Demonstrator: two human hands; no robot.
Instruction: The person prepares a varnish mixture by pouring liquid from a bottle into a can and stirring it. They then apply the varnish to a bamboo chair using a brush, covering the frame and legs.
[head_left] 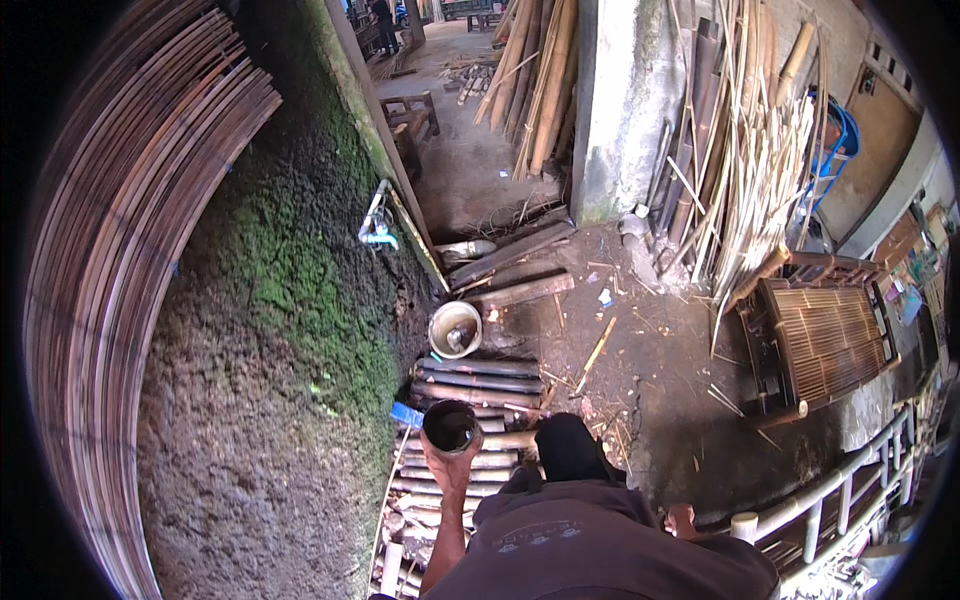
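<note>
My left hand (453, 472) is wrapped round a dark, round, open-topped cup (449, 428), held out in front of my body over a platform of bamboo poles (478, 384). The inside of the cup is dark, and its contents cannot be made out. Right beside the cup is a small blue object (405, 415). Just beyond stands a pale bucket (440, 331) with something greyish in it. At my right side, only a little of my right hand (681, 521) shows past the dark shirt, and its fingers cannot be made out.
A mossy wall (270, 260) with a tap (378, 235) rises at left, beside a stack of long strips (130, 210). Bamboo strips (765, 170) lean at the back right. A bamboo bench (825, 335) and a bamboo railing (845, 480) stand at right.
</note>
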